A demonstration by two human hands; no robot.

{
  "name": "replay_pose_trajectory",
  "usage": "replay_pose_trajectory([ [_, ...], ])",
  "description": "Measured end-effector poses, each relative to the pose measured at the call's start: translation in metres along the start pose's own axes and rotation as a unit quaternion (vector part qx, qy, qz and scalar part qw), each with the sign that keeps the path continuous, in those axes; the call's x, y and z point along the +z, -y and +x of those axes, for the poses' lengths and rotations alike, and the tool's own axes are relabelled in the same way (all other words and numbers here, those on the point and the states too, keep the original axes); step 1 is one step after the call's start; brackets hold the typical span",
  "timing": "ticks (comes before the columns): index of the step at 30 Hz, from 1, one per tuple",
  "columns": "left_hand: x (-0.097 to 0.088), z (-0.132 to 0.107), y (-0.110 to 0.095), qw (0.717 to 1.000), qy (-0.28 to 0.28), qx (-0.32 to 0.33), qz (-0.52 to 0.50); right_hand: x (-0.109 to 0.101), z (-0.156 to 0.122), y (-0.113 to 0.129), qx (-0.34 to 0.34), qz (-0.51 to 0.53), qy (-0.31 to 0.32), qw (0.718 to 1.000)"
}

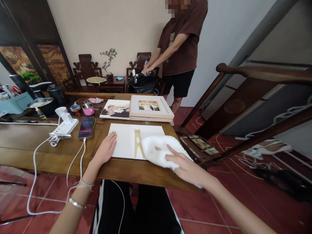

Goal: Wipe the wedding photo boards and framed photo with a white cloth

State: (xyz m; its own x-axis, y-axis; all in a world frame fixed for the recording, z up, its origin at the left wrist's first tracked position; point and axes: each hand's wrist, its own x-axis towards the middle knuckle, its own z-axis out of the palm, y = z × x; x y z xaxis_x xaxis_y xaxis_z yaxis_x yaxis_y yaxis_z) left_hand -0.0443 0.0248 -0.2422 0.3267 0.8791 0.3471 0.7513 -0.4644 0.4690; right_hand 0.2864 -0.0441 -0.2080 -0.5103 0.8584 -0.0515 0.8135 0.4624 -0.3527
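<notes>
A flat white board (123,139) lies near the table's front edge, with a tan, long-legged animal shape (137,138) on it; whether that is printed or loose I cannot tell. My left hand (107,148) rests flat on the board's left edge, fingers stretched out and holding nothing. On the board's right part my right hand (181,165) presses a fluffy white cloth (156,148), its fingers partly sunk into the folds. The cloth covers the board's right side and touches the animal shape.
Behind the board lie a framed picture (151,109) and a photo panel (117,109). At left are a phone (86,127) on a cable, a power strip (65,125) and a pink cup (88,109). A wooden chair (226,94) stands right; another person handles a black bag (142,84).
</notes>
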Motion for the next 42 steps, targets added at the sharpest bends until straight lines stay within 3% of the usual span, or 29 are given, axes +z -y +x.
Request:
replay_pose_trajectory([
  [3,-0.001,0.001,-0.001,1.000,0.004,-0.007,0.001,-0.003,0.042,-0.019,0.031,-0.016,-0.028,0.999],
  [7,-0.003,0.001,-0.003,1.000,0.009,-0.008,0.002,-0.015,0.098,-0.031,0.004,-0.023,-0.067,0.997],
  [10,-0.005,0.001,-0.004,1.000,0.008,-0.006,0.000,-0.018,0.116,-0.029,-0.013,-0.024,-0.086,0.996],
  [14,-0.005,0.001,-0.005,1.000,0.011,-0.008,0.004,-0.010,0.098,-0.014,-0.054,-0.038,-0.080,0.995],
  [21,-0.003,0.000,-0.003,1.000,0.014,-0.002,0.011,-0.006,0.011,0.026,-0.123,-0.004,-0.025,0.992],
  [25,-0.001,0.000,-0.001,1.000,0.008,0.003,0.014,-0.006,-0.007,0.025,-0.080,0.036,0.005,0.996],
  [29,-0.001,-0.001,-0.001,1.000,0.009,-0.001,0.011,0.002,0.017,0.009,0.019,0.071,-0.018,0.997],
  [31,-0.002,0.000,-0.002,1.000,0.011,-0.003,0.009,0.004,0.041,0.003,0.035,0.076,-0.036,0.996],
  [37,-0.003,0.001,-0.002,1.000,0.017,-0.005,0.010,-0.002,0.113,0.008,-0.024,0.058,-0.097,0.993],
  [40,-0.003,0.001,-0.001,1.000,0.012,-0.004,0.003,0.001,0.126,0.013,-0.053,0.031,-0.109,0.992],
  [42,-0.002,0.001,0.000,1.000,0.007,-0.003,-0.002,0.005,0.120,0.018,-0.080,0.015,-0.103,0.991],
])
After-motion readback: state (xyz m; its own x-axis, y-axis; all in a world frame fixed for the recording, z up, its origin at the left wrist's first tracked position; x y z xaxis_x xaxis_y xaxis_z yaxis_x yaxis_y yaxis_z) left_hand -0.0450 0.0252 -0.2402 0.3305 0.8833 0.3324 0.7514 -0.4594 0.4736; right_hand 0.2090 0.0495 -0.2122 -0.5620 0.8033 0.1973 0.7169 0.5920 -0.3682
